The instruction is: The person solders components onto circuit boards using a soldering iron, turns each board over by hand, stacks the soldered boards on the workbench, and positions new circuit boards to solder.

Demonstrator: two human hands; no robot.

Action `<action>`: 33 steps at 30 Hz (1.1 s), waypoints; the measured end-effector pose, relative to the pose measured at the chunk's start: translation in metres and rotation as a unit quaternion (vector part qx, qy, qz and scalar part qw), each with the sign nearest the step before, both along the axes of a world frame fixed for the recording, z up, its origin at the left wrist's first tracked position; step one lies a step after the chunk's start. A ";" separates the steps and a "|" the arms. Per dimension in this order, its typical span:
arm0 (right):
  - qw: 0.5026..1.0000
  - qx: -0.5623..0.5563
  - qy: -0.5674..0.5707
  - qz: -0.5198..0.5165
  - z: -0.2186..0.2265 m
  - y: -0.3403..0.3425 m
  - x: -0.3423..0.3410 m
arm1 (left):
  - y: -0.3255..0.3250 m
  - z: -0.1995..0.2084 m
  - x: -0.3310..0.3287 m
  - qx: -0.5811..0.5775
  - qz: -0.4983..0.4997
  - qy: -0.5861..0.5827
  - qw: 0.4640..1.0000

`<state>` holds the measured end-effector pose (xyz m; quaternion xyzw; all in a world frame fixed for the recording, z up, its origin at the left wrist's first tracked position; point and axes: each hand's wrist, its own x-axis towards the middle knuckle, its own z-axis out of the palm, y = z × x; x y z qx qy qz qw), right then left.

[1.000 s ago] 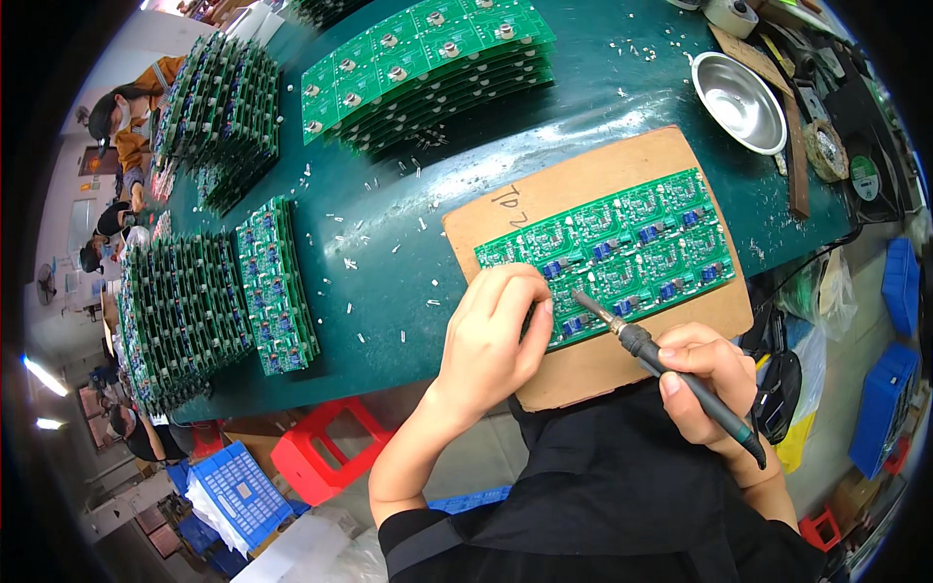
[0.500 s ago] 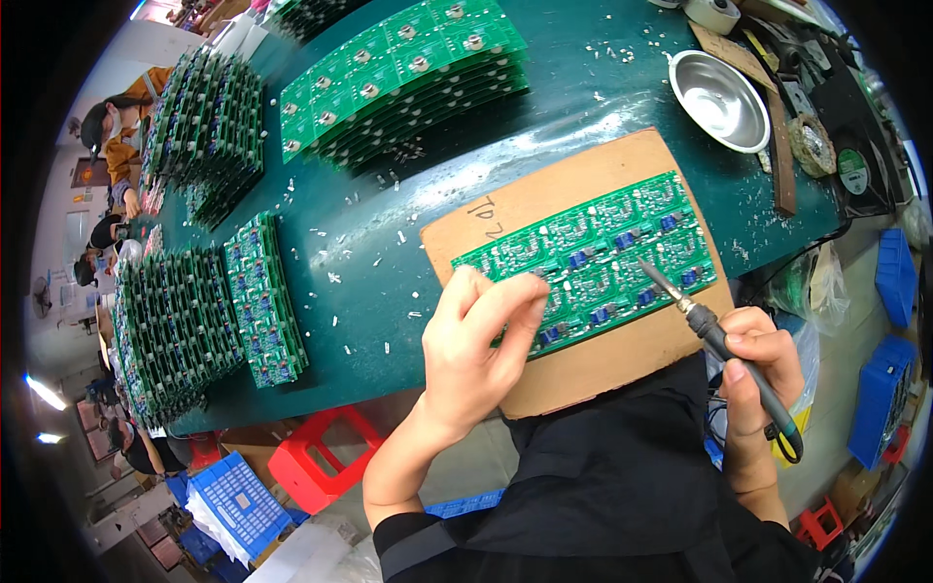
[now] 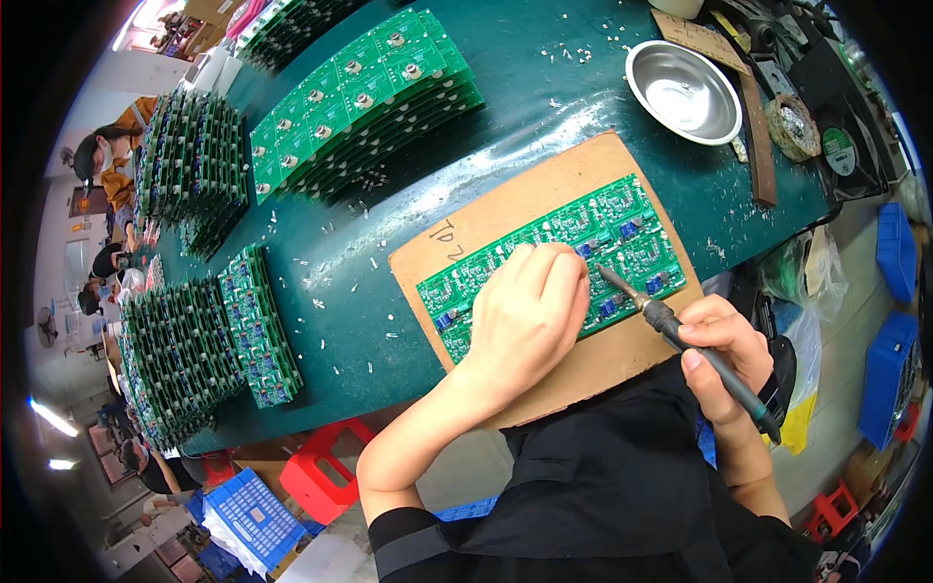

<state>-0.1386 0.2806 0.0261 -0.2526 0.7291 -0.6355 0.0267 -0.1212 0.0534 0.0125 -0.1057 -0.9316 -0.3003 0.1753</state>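
Observation:
In my right hand is a soldering iron, gripped by its dark handle like a pen. Its metal tip points left and touches or hovers just over a green circuit board panel with blue components. Above the same panel, close to the iron's tip, my left hand has its fingers curled and pinched together. Whatever they may hold is hidden by the hand. Under the panel lies a brown cardboard sheet with handwriting on it, angled across the table's front edge.
Stacked green panels stand at the back, with upright rows of boards at left. A steel bowl and a wooden strip sit at back right. Small clippings litter the green table. A red stool stands below.
My left hand has moved right across the panel, now covering its middle. The soldering iron's tip has shifted left along the board. The whole view has turned slightly.

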 end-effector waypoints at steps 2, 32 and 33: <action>1.000 -0.001 0.023 0.014 0.000 0.001 -0.003 | 0.002 0.000 -0.002 -0.024 -0.010 0.013 1.000; 0.997 -0.059 -0.007 -0.044 -0.002 0.021 -0.006 | -0.001 0.013 -0.001 -0.075 -0.017 0.001 0.997; 0.996 -0.061 -0.033 -0.054 0.001 0.027 -0.006 | -0.003 0.016 -0.002 -0.074 -0.020 0.001 0.997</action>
